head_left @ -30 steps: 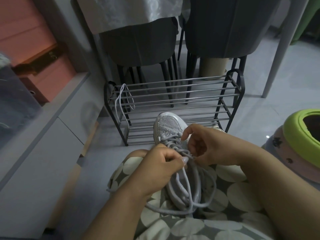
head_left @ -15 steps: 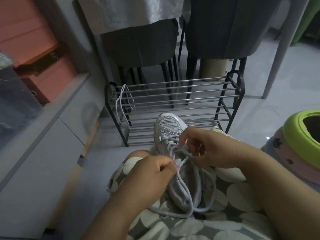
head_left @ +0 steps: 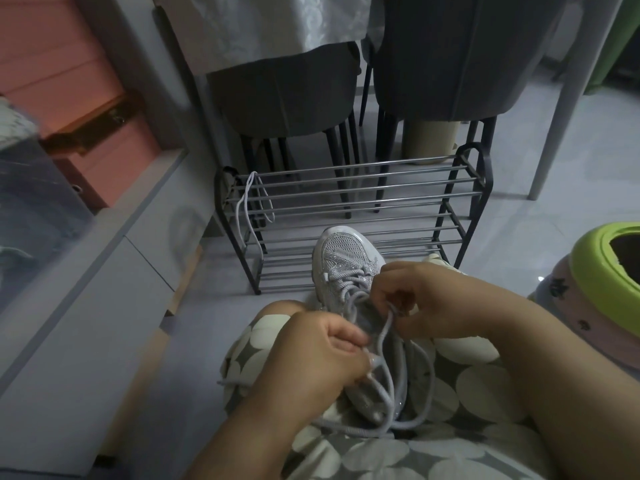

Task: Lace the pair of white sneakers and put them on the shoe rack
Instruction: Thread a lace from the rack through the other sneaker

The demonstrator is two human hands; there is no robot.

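While gripping lace (head_left: 382,344), left hand (head_left: 311,355) below-left of right hand (head_left: 412,299), also pinching; sneaker (head_left: 346,258) toe pointed away.

Dim, bluish indoor light; soft shadows; wide-angle bending at edges; slight blur.

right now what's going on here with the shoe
A person sits on the floor lacing a white sneaker that rests on their lap. Both the left hand and the right hand pinch its lace. The shoe rack ahead holds no shoes, only a spare lace draped over it.
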